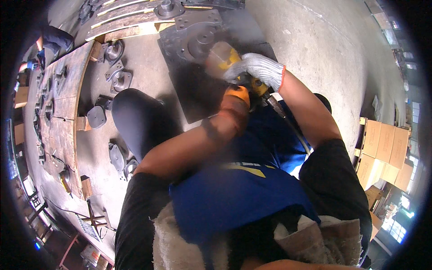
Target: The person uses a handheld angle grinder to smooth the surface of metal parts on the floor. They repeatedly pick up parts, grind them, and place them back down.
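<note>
A yellow-and-black angle grinder (pixel 258 86) is held in both of my gloved hands, in front of my body. My left hand (pixel 236 101), in an orange glove, is closed round the tool's near side. My right hand (pixel 256 67), in a grey-white knit glove, wraps over the tool from above. The grinder's blurred round front end (pixel 222 58) points forward and left, close to a dark metal flange part (pixel 201 45). Whether the two touch I cannot tell. That part lies on a dark plate (pixel 193 96). A hose or cable (pixel 297 130) trails from the grinder toward my lap.
To the left stands a low wooden bench (pixel 67 85) bearing metal parts. More flanged parts (pixel 120 81) lie on the floor beside it. A wooden pallet (pixel 126 20) sits ahead. Stacked cardboard boxes (pixel 382 144) stand at right. Another person (pixel 56 38) is at far left.
</note>
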`<state>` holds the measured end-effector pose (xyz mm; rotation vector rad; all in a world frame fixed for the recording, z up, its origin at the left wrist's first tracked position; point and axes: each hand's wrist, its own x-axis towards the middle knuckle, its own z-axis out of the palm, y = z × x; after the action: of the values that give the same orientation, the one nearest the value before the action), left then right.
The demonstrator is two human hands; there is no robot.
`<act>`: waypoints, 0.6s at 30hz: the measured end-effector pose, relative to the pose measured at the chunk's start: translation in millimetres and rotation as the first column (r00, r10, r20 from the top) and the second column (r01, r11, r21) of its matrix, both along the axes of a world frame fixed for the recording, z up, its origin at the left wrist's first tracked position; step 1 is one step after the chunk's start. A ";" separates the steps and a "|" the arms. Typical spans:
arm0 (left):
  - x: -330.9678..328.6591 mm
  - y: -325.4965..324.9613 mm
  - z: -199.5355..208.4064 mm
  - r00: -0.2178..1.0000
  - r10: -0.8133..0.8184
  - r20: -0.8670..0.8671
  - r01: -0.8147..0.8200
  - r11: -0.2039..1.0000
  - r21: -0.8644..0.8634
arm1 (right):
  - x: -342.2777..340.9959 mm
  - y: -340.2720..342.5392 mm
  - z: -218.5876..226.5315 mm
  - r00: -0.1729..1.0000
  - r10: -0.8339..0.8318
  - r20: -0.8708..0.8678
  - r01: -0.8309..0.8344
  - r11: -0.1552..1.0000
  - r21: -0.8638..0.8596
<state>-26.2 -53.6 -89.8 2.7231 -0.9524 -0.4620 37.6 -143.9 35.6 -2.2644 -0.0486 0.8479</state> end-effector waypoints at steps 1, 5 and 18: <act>1.2 -2.9 -0.6 1.000 -0.010 -0.019 0.012 0.996 0.088 | 1.1 2.9 0.6 0.998 -0.042 -0.056 0.039 0.998 -0.047; 0.8 32.6 66.4 0.986 -0.140 0.087 0.134 0.988 0.077 | 1.2 1.6 -1.8 0.993 -0.097 -0.067 0.095 0.995 -0.034; 9.3 20.0 89.8 1.000 0.008 -0.005 -0.008 1.000 0.001 | 4.4 -24.3 -24.1 0.904 -0.404 -0.142 0.402 0.915 -0.048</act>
<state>-16.9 -33.6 0.0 2.7244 -0.9395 -0.4680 41.9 -168.2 11.5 -2.1110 0.4836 0.7876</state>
